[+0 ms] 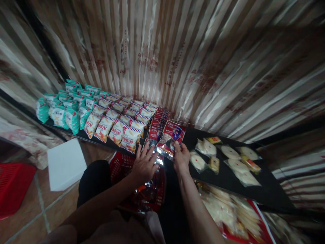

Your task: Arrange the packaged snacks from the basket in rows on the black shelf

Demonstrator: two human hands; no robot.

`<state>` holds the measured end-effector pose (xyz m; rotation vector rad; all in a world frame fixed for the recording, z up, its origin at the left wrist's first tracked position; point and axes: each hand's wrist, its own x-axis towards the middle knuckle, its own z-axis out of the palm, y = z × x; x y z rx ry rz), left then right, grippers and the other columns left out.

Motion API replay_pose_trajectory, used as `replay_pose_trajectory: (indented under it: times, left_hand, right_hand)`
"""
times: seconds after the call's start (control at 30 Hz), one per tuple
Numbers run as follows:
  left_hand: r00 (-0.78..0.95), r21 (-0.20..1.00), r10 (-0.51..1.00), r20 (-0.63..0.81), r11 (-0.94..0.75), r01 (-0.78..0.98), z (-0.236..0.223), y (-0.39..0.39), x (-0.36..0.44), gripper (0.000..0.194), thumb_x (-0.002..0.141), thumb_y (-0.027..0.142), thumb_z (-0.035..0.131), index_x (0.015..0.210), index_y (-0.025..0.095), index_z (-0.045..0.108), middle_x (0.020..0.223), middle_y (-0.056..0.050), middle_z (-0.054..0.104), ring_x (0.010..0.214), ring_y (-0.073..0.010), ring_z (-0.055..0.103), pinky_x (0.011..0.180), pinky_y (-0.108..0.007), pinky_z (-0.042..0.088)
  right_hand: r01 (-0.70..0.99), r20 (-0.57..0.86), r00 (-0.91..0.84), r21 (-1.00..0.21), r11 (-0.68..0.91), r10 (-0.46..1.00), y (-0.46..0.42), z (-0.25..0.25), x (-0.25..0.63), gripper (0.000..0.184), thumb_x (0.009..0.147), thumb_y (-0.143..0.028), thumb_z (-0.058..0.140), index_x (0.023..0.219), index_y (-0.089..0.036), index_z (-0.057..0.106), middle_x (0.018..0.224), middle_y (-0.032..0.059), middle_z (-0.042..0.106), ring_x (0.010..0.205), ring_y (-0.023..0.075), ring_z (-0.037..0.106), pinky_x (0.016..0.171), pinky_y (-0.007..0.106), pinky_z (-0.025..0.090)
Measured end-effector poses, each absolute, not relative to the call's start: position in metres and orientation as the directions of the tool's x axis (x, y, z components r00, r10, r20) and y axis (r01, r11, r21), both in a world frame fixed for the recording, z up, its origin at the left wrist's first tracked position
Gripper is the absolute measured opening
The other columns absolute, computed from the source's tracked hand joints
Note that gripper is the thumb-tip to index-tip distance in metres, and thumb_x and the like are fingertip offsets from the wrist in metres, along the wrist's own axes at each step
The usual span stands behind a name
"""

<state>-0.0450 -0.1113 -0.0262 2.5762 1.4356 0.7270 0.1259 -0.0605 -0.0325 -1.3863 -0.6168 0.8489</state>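
Packets (153, 131) are lying in a red row at frame centre; just right, our right hand (181, 156) is pinching another packet (169, 132) by its lower edge, probably leaving its front uncovered; our left hand (144, 165) is hanging spread below.

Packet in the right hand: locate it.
Near the head view's centre, the packet is just right of the other red packets, left of the pale round packs.

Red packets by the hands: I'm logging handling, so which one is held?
The rightmost red packet, gripped by the right hand; the others lie in a row to its left.
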Motion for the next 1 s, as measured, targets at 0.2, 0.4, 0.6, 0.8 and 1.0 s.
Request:
replay_pose_trajectory:
  times: [0.2, 0.4, 0.6, 0.8, 1.0]
  left_hand:
    - [0.477, 0.234, 0.811, 0.34, -0.564, 0.792, -0.038, -0.115, -0.046, 0.045, 0.089, 0.038, 0.044, 0.129, 0.018, 0.047, 0.141, -0.008, 0.042, 0.139, -0.0335, 0.014, 0.11, -0.058, 0.015]
    - [0.499, 0.192, 0.811, 0.305, -0.566, 0.802, -0.046, -0.122, -0.052, 0.046, 0.086, 0.035, 0.048, 0.13, 0.018, 0.046, 0.141, -0.006, 0.042, 0.138, -0.033, 0.018, 0.111, -0.057, 0.015]
    - [0.483, 0.219, 0.817, 0.316, -0.558, 0.8, -0.047, -0.127, -0.057, 0.037, 0.088, 0.022, 0.045, 0.124, 0.02, 0.05, 0.135, -0.006, 0.048, 0.137, -0.0307, 0.021, 0.11, -0.055, 0.02]
    - [0.514, 0.261, 0.795, 0.322, -0.597, 0.759, -0.049, -0.127, -0.06, 0.037, 0.087, 0.014, 0.042, 0.122, 0.017, 0.05, 0.133, -0.008, 0.049, 0.138, -0.0278, 0.018, 0.11, -0.049, 0.025]
    - [0.517, 0.284, 0.808, 0.283, -0.585, 0.76, -0.046, -0.122, -0.059, 0.036, 0.085, 0.013, 0.045, 0.12, 0.019, 0.05, 0.134, -0.007, 0.048, 0.139, -0.0265, 0.018, 0.11, -0.047, 0.027]
  right_hand:
    - [-0.06, -0.062, 0.562, -0.998, -0.035, 0.825, -0.039, -0.036, 0.117, 0.046, 0.063, -0.059, 0.063, 0.08, -0.017, 0.058, 0.063, -0.0034, 0.061, 0.053, 0.0113, 0.052, 0.052, 0.024, 0.042]
    - [-0.009, -0.061, 0.562, -0.998, -0.067, 0.825, -0.031, -0.032, 0.11, 0.047, 0.062, -0.06, 0.062, 0.076, -0.016, 0.057, 0.058, -0.0041, 0.055, 0.048, 0.0104, 0.047, 0.047, 0.023, 0.039]
    - [0.041, -0.044, 0.552, -0.996, -0.08, 0.832, -0.027, -0.028, 0.108, 0.053, 0.063, -0.058, 0.062, 0.092, -0.014, 0.06, 0.062, -0.0022, 0.057, 0.048, 0.0114, 0.048, 0.047, 0.024, 0.039]
    - [0.3, 0.08, 0.511, -0.95, -0.09, 0.856, -0.023, -0.033, 0.111, 0.06, 0.071, -0.054, 0.057, 0.112, -0.011, 0.057, 0.061, -0.0018, 0.057, 0.052, 0.0135, 0.049, 0.054, 0.026, 0.04]
    - [0.494, 0.213, 0.449, -0.869, -0.042, 0.868, -0.022, -0.024, 0.106, 0.064, 0.077, -0.046, 0.052, 0.13, -0.012, 0.044, 0.074, 0.0038, 0.064, 0.064, 0.0184, 0.058, 0.064, 0.03, 0.043]
